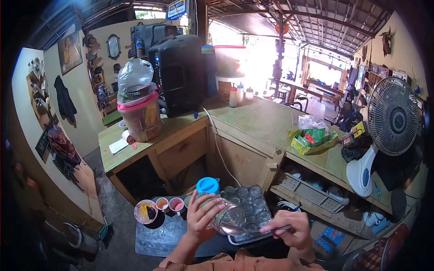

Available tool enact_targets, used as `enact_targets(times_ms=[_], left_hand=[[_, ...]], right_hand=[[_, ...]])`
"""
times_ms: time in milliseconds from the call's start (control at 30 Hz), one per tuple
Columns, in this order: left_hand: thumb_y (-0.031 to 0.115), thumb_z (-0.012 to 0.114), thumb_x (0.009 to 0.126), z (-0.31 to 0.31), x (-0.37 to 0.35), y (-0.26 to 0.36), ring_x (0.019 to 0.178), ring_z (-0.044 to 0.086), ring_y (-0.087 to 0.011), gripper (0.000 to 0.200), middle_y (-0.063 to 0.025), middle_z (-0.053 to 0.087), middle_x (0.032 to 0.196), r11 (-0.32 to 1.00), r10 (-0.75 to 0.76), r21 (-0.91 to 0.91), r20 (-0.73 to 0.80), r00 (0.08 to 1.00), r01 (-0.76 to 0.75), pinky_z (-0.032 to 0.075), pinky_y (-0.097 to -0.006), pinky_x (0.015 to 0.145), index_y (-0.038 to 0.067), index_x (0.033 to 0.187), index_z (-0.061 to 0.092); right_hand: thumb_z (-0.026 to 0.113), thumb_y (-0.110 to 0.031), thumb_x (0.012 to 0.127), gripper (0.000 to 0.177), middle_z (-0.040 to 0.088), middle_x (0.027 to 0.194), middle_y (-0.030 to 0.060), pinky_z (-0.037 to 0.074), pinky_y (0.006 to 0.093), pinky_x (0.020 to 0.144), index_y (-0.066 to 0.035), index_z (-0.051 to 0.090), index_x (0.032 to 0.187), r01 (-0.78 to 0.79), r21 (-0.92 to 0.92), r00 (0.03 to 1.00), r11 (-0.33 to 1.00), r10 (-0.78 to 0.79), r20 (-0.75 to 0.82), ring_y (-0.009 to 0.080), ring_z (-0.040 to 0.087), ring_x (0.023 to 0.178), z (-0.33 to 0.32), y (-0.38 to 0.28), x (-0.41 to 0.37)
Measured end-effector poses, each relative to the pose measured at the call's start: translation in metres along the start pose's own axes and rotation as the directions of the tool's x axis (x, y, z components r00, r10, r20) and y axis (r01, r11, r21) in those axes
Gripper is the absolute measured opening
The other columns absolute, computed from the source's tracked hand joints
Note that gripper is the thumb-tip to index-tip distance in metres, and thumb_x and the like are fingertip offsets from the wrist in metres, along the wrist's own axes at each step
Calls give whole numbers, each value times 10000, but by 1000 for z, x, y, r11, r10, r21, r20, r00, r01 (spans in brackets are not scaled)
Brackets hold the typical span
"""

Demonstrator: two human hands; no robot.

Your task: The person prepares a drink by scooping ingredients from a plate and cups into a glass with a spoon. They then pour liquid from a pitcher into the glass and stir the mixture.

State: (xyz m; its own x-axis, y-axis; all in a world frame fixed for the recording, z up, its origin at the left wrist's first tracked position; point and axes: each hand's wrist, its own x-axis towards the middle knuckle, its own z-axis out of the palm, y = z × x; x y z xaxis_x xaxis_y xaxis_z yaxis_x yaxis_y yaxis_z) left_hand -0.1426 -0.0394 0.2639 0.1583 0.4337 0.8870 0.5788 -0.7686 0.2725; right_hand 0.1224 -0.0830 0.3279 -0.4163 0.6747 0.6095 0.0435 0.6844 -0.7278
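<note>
A large clear glass jar [229,218] lies tilted on its side in my left hand [202,217], its mouth toward the right. My right hand [291,229] is closed on a thin dark handle [281,228] whose tip is near the jar's mouth; what kind of tool it is I cannot make out. Beneath and behind the jar, a metal tray [233,240] holds several upturned glasses [247,208]. A blue-lidded container [207,184] stands just beyond my left hand.
Several cups [176,204] and a tub of yellow stuff [146,212] stand left on the grey low table [156,240]. Beyond are a wooden counter [244,122], a black speaker [176,74], a pink-lidded bucket [140,119], a green-yellow bag [312,141] and a fan [394,116].
</note>
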Motion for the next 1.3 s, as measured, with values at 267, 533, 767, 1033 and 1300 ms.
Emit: enact_targets(times_ms=[267,533,767,1033,1300], left_hand=[[291,839,678,11,-6,3,1089,621,-306,485,-61,674,1138,999,12,-29,-113,994,-15,362,-549,1069,131,1101,665],[278,823,666,11,-9,-1,1122,592,-292,511,-47,647,1194,996,-21,81,-80,997,28,371,-525,1032,148,1133,663],[248,828,588,13,-7,-1,1122,582,-268,627,-39,644,1202,992,-67,105,-41,997,71,394,-472,976,148,1180,649],[255,870,505,9,-10,-3,1092,585,-252,738,-40,646,1187,989,-136,77,87,987,130,418,-429,930,131,1196,644],[259,912,521,3,-8,-3,1069,605,-287,832,-114,634,1169,898,-234,-306,274,933,315,458,-405,956,54,1258,584]], right_hand=[[635,-51,878,193,731,846,101,501,224,516,-21,730,1044,-145,128,989,981,141,46,109,645,559,21,7,6],[473,-188,1020,354,705,917,173,433,186,459,94,608,1186,-300,443,947,844,320,31,37,517,458,50,40,1],[523,-245,1011,350,714,912,119,425,190,470,53,636,1155,-399,397,914,826,391,105,19,497,507,51,52,3],[576,-198,958,175,673,845,95,503,338,732,-27,611,945,-10,-11,996,1000,9,-84,218,643,763,37,49,18],[585,-74,852,93,639,841,61,419,368,750,-86,646,921,101,-382,995,919,-95,34,236,562,775,30,38,36]])
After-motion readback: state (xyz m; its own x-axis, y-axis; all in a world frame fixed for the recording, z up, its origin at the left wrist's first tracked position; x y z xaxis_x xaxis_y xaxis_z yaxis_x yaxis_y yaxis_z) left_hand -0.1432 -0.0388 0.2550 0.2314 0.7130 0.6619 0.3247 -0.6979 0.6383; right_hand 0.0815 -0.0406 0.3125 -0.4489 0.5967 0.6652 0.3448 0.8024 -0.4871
